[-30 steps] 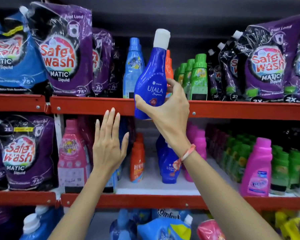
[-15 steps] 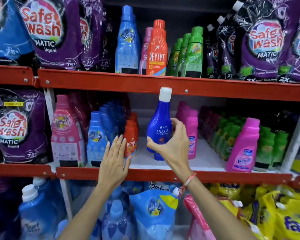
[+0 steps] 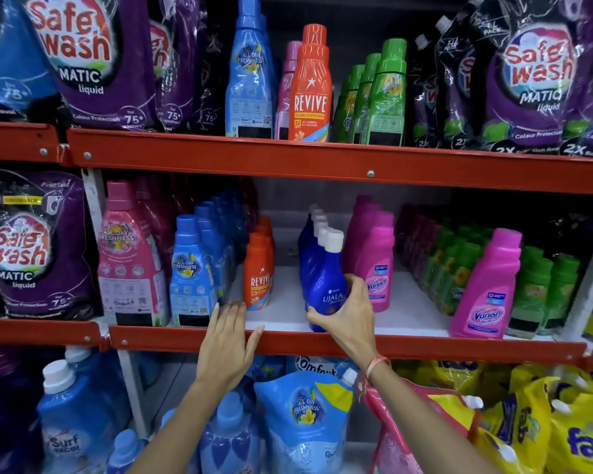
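Note:
A dark blue Ujala bottle (image 3: 328, 278) with a white cap stands upright at the front of a row of like bottles on the middle shelf (image 3: 322, 342). My right hand (image 3: 348, 316) grips its lower body, thumb on the left and fingers round the right side. The bottle's base sits at the white shelf board near the red front rail. My left hand (image 3: 228, 343) lies flat with straight fingers over the rail, left of the bottle, holding nothing.
An orange Revive bottle row (image 3: 258, 268) stands left of the blue row, pink Vanish bottles (image 3: 374, 261) right of it. Light blue bottles (image 3: 190, 271) stand by my left hand. Purple Safewash pouches (image 3: 31, 244) fill the left; the upper shelf rail (image 3: 322, 162) runs overhead.
My right hand has brought the blue bottle down from the upper shelf level to the front of the blue row on the middle shelf. My left hand has dropped to the shelf rail.

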`<state>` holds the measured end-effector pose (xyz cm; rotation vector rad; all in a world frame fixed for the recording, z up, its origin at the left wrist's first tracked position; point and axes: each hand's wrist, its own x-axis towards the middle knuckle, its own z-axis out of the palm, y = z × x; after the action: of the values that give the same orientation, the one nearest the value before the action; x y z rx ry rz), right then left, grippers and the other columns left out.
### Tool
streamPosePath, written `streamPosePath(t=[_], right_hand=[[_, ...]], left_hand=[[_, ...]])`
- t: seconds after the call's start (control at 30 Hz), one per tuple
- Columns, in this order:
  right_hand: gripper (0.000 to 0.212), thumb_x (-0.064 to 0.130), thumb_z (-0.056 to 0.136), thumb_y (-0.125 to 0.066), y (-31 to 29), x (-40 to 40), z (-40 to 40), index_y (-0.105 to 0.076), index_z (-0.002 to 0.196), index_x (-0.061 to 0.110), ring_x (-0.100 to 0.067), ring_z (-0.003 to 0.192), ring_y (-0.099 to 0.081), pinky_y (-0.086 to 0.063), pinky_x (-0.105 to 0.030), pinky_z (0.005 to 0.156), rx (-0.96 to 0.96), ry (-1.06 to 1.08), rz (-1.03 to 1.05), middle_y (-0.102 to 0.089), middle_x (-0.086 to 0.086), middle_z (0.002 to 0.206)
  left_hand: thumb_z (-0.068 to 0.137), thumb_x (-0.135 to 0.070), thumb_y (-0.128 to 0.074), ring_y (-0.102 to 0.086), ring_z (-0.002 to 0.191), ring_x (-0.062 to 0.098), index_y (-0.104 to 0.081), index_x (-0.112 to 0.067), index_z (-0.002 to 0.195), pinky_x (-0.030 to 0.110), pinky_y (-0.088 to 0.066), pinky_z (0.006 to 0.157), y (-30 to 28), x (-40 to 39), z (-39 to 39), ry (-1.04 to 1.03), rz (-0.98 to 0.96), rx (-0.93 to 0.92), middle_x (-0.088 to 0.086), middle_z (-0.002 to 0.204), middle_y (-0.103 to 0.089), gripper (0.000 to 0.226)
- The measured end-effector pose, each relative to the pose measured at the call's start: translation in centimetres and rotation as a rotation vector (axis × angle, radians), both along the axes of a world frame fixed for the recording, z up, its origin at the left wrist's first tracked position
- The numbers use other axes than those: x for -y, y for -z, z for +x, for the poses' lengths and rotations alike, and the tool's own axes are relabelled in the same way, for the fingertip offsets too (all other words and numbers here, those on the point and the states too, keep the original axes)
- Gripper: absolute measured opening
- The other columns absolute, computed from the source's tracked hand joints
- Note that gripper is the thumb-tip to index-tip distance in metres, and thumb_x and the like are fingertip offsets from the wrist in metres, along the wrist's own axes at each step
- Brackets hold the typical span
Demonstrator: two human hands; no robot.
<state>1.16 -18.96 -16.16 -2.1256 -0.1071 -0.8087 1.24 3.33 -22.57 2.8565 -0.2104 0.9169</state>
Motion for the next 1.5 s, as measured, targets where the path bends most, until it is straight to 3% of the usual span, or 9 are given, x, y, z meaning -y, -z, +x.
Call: streamPosePath(t=[0.17, 0.33, 0.57, 0.7, 0.8, 0.97, 1.17, 1.37, 1.5], right_hand=[[0.087, 0.039, 0.053, -0.084, 1.0, 0.4, 0.0, -0.045, 0.125, 0.012, -0.018, 0.103, -0.056, -0.039, -0.019, 0.075, -0.046, -0.017, 0.009, -0.054, -0.003, 0.119], [0.085, 0.038, 0.055, -0.084, 1.2, 0.7, -0.1, -0.044, 0.126, 0.015, -0.01, 0.098, -0.052, -0.035, -0.004, 0.067, -0.046, -0.054, 0.007, -0.054, 0.0, 0.12], [0.088, 0.052, 0.06, -0.079, 1.3, 1.1, -0.6, -0.043, 0.132, 0.018, -0.017, 0.113, -0.056, -0.054, -0.033, 0.089, -0.05, -0.078, -0.002, -0.052, 0.0, 0.126], [0.054, 0.042, 0.082, -0.071, -2.2, 0.2, -2.1, -0.051, 0.125, 0.017, -0.016, 0.106, -0.054, -0.052, -0.038, 0.09, 0.197, -0.032, 0.02, -0.05, 0.006, 0.115], [0.03, 0.026, 0.086, -0.068, -7.8, -1.0, -3.3, -0.06, 0.113, 0.013, -0.019, 0.097, -0.058, -0.053, -0.037, 0.084, 0.461, -0.06, 0.037, -0.058, -0.001, 0.107], [0.024, 0.017, 0.086, -0.065, -18.5, -2.6, -4.2, -0.066, 0.106, 0.005, -0.018, 0.093, -0.062, -0.052, -0.025, 0.083, 0.703, -0.1, 0.022, -0.065, -0.005, 0.1], [0.042, 0.034, 0.081, -0.067, -25.1, -3.5, -0.5, -0.063, 0.116, 0.01, -0.023, 0.102, -0.061, -0.051, -0.038, 0.09, 0.463, -0.018, -0.063, -0.065, -0.006, 0.111], [0.042, 0.044, 0.076, -0.076, -27.5, -3.6, 1.6, -0.054, 0.086, 0.009, -0.028, 0.096, -0.065, -0.045, -0.034, 0.07, 0.138, 0.055, -0.175, -0.068, -0.008, 0.1], [0.05, 0.047, 0.069, -0.08, -28.3, -3.3, 2.1, -0.068, 0.094, 0.006, -0.025, 0.092, -0.067, -0.046, -0.028, 0.062, 0.085, 0.012, -0.126, -0.072, -0.008, 0.098]], left_hand=[[0.095, -0.057, -0.019, -0.044, 0.132, 0.027, -0.045, 0.002, 0.134, 0.034, -0.003, 0.117, 0.0, 0.1, -0.1, -0.034, 0.016, -0.028, 0.019, 0.137, -0.052, 0.076], [0.092, -0.065, -0.018, -0.041, 0.135, 0.027, -0.044, 0.002, 0.135, 0.037, -0.007, 0.116, 0.2, 0.2, -0.2, -0.06, 0.041, -0.054, 0.02, 0.14, -0.049, 0.084], [0.089, -0.068, -0.019, -0.055, 0.122, 0.026, -0.054, 0.004, 0.125, 0.038, -0.015, 0.113, -0.3, 0.4, -0.4, -0.109, 0.103, -0.12, 0.019, 0.127, -0.061, 0.088], [0.089, -0.069, -0.019, -0.058, 0.119, 0.027, -0.057, 0.005, 0.122, 0.038, -0.017, 0.112, -0.4, 0.5, -0.3, -0.122, 0.118, -0.145, 0.02, 0.123, -0.064, 0.089], [0.088, -0.069, -0.019, -0.059, 0.117, 0.028, -0.058, 0.005, 0.121, 0.039, -0.02, 0.111, -0.4, 0.5, -0.3, -0.126, 0.123, -0.149, 0.02, 0.121, -0.065, 0.09], [0.088, -0.07, -0.018, -0.059, 0.118, 0.029, -0.059, 0.005, 0.12, 0.038, -0.017, 0.111, -0.3, 0.5, -0.1, -0.131, 0.108, -0.16, 0.02, 0.121, -0.064, 0.091], [0.087, -0.072, -0.018, -0.06, 0.115, 0.029, -0.06, 0.005, 0.118, 0.034, -0.007, 0.113, -0.1, 0.3, 0.2, -0.141, 0.103, -0.195, 0.02, 0.118, -0.066, 0.093], [0.086, -0.071, -0.02, -0.063, 0.111, 0.03, -0.062, 0.006, 0.114, 0.034, -0.006, 0.113, 0.0, 0.4, 0.4, -0.149, 0.097, -0.21, 0.021, 0.114, -0.068, 0.093], [0.085, -0.072, -0.02, -0.064, 0.11, 0.031, -0.062, 0.007, 0.114, 0.033, -0.006, 0.113, 0.1, 0.4, 0.5, -0.159, 0.086, -0.207, 0.022, 0.114, -0.068, 0.094]])
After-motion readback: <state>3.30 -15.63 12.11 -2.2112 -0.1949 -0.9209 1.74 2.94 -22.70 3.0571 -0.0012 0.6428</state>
